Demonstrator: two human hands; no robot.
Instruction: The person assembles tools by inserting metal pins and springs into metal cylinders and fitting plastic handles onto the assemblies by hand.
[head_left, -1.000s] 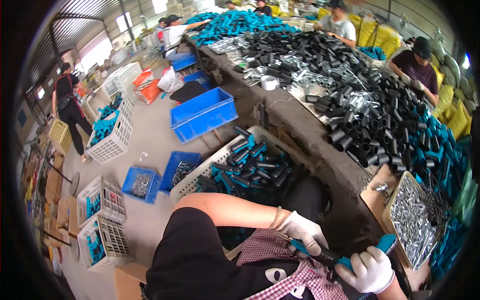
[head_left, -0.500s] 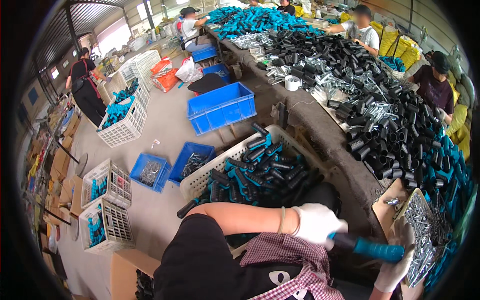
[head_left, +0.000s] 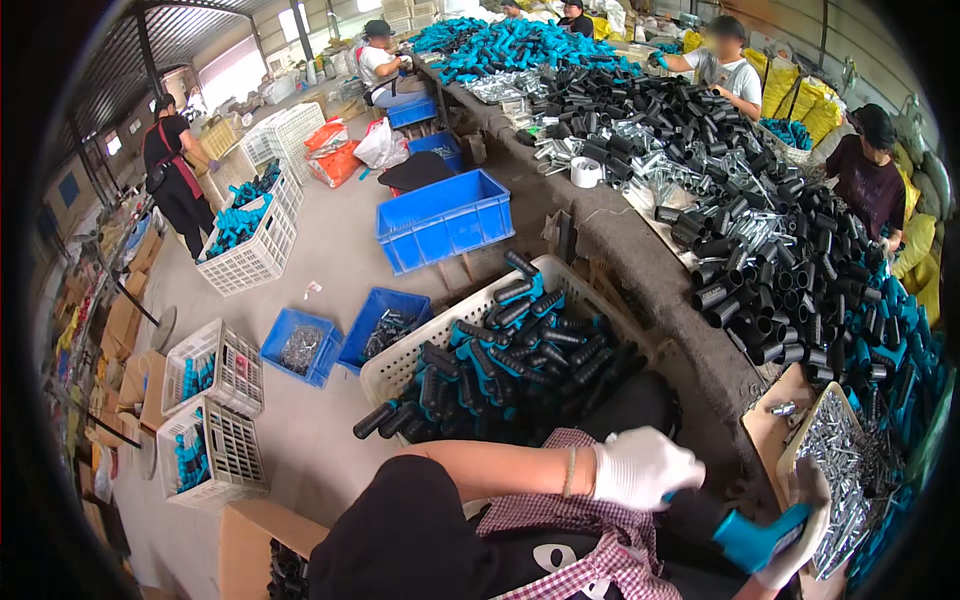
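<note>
A teal and black plastic tool handle (head_left: 745,541) is stretched between my hands, low at the right. My left hand (head_left: 645,470), in a white glove, is closed at its black end; the fingertips are partly blurred. Around the teal end my right hand (head_left: 800,535), also gloved, is wrapped from the right. Just beyond the right hand lies a shallow tray (head_left: 838,455) heaped with small metal screws or pins. Left of my hands a cream plastic crate (head_left: 385,378) holds many similar black and teal handles (head_left: 490,365).
A long worktable (head_left: 640,270) bears heaps of black tubes (head_left: 760,270) and teal parts (head_left: 520,50). Blue bins (head_left: 445,225) and white crates (head_left: 245,262) stand on the floor at left. Several people work around the table; another person (head_left: 175,170) stands far left.
The teal end in my right hand has turned, now showing a wider, angled shape. My left hand has shifted slightly down and to the right. Another handle shows at the crate's near left edge.
</note>
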